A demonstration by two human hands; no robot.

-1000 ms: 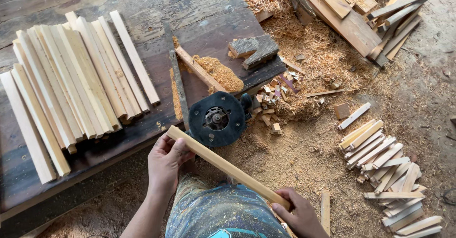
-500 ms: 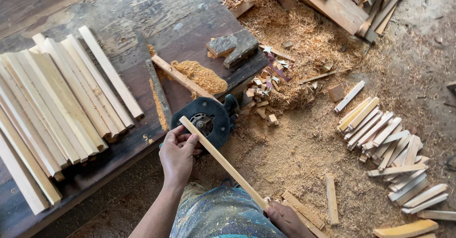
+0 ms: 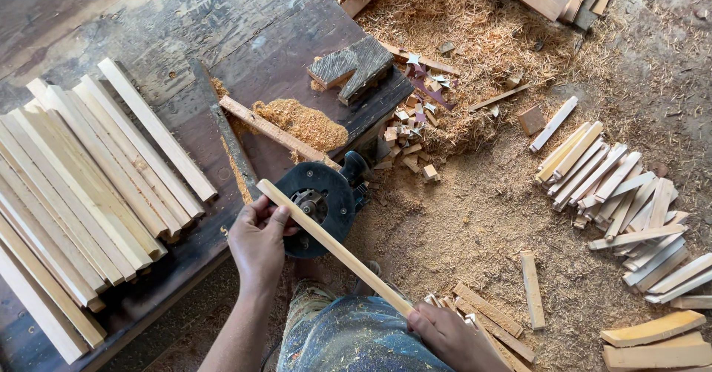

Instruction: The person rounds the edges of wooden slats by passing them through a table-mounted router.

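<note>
Gripped at both ends: left hand and right hand closed around the thin wooden strip, laid diagonally across the round black router base. Judged light, stiff, snappable mid-span; best held near ends.

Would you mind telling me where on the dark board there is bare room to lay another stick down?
The widest bare stretch of the dark board lies along its far side, beyond the row of pale sticks and left of the two grey blocks. Near the round router base it is crowded: sawdust heap, guide strip, both hands.
</note>
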